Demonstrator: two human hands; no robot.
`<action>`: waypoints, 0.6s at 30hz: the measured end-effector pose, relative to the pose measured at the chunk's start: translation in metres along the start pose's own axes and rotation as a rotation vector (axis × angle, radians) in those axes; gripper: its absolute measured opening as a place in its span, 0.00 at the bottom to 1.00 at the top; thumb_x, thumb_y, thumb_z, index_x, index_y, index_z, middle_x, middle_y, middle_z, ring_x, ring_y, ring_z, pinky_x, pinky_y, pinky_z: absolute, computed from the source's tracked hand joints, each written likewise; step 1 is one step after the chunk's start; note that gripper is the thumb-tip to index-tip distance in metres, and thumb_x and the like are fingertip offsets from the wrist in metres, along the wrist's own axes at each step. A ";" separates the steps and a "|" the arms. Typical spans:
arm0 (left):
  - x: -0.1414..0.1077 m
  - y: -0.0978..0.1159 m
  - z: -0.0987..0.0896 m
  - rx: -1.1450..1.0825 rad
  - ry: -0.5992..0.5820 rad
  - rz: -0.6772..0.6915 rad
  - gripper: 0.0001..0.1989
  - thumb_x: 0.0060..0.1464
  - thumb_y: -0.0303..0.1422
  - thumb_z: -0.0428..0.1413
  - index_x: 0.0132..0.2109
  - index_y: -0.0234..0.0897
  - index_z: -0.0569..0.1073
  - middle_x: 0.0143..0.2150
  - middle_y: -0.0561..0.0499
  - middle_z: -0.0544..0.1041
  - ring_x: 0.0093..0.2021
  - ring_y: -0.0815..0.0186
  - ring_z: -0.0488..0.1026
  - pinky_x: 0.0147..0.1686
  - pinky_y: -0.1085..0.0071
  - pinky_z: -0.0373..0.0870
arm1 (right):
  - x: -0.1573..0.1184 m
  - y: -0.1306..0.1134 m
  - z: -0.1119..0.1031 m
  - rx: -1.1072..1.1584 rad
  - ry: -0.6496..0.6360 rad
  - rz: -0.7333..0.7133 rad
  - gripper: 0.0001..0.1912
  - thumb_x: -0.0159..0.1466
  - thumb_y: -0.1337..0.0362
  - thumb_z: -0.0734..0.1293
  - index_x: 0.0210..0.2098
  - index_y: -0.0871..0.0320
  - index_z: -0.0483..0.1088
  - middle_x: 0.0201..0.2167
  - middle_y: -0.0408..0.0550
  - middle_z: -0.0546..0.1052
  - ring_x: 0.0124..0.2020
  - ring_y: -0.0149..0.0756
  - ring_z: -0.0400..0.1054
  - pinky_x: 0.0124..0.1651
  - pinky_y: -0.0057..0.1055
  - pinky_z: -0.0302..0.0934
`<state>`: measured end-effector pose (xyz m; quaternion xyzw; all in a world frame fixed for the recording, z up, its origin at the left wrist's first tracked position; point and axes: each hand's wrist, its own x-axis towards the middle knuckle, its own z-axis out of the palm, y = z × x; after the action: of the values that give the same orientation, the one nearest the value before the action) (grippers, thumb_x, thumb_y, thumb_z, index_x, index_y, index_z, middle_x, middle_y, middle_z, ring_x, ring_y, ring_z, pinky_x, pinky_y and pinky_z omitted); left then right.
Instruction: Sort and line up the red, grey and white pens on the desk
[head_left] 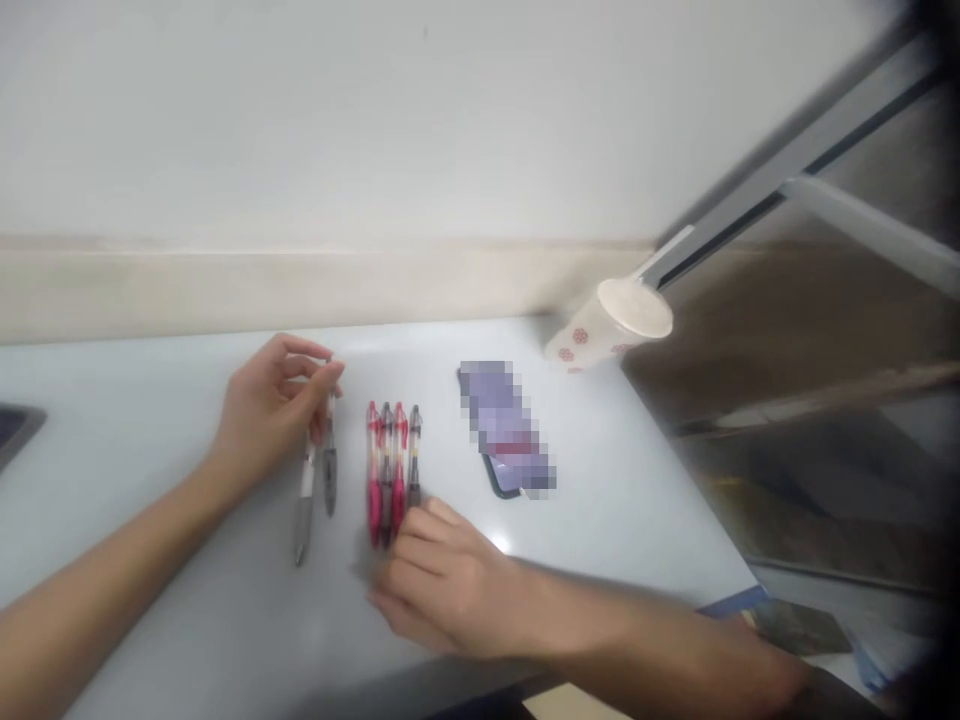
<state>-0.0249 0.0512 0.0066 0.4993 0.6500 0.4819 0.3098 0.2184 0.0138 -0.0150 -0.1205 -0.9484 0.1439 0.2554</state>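
My left hand point(277, 395) has its thumb and fingers pinched on the upper end of a clear pen with a black grip point(330, 480), which points down toward me. Just left of it, a white and grey pen point(304, 505) lies with its top end hidden by that hand. To the right, a row of red click pens point(373, 480) and black click pens point(387, 480) lies side by side, clips at the far end. My right hand point(446, 580) is closed with curled fingers at the near end of the rightmost black pen point(415, 450), covering its tip.
Right of the pens lies a phone point(506, 425), its screen blurred out. A lidded paper cup point(622, 320) with red flower prints stands by the table's far right corner. Part of a dark device point(19, 430) shows at the left edge. Behind the white table point(600, 530) rises a wall.
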 end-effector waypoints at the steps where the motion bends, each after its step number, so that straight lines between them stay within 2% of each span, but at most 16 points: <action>1: 0.000 -0.001 0.000 0.003 0.000 -0.013 0.16 0.57 0.47 0.64 0.45 0.42 0.74 0.28 0.55 0.78 0.15 0.69 0.70 0.14 0.74 0.67 | 0.001 0.001 -0.002 0.005 -0.017 0.010 0.14 0.70 0.63 0.67 0.27 0.56 0.70 0.24 0.44 0.71 0.30 0.34 0.62 0.35 0.35 0.60; 7: -0.002 -0.010 0.003 0.022 -0.113 -0.094 0.22 0.44 0.45 0.73 0.44 0.44 0.77 0.29 0.53 0.79 0.20 0.64 0.76 0.19 0.69 0.75 | 0.002 0.007 -0.005 0.078 -0.033 0.045 0.12 0.69 0.64 0.67 0.28 0.55 0.71 0.24 0.44 0.72 0.31 0.35 0.63 0.36 0.36 0.62; 13: -0.002 -0.012 0.004 -0.061 -0.181 -0.184 0.18 0.48 0.43 0.71 0.43 0.42 0.78 0.29 0.51 0.80 0.23 0.63 0.77 0.24 0.67 0.79 | -0.003 0.007 -0.003 0.251 0.108 0.198 0.01 0.67 0.68 0.69 0.38 0.56 0.72 0.29 0.44 0.77 0.35 0.36 0.66 0.39 0.37 0.65; 18: -0.004 -0.013 0.003 -0.012 -0.189 -0.189 0.14 0.51 0.43 0.69 0.40 0.42 0.79 0.31 0.50 0.81 0.23 0.63 0.77 0.26 0.67 0.80 | -0.004 0.007 -0.001 0.318 0.117 0.332 0.06 0.67 0.70 0.69 0.41 0.53 0.72 0.34 0.45 0.79 0.40 0.39 0.69 0.46 0.39 0.67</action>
<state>-0.0255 0.0475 -0.0066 0.4771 0.6592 0.4051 0.4168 0.2234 0.0197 -0.0181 -0.2411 -0.8645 0.3244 0.2986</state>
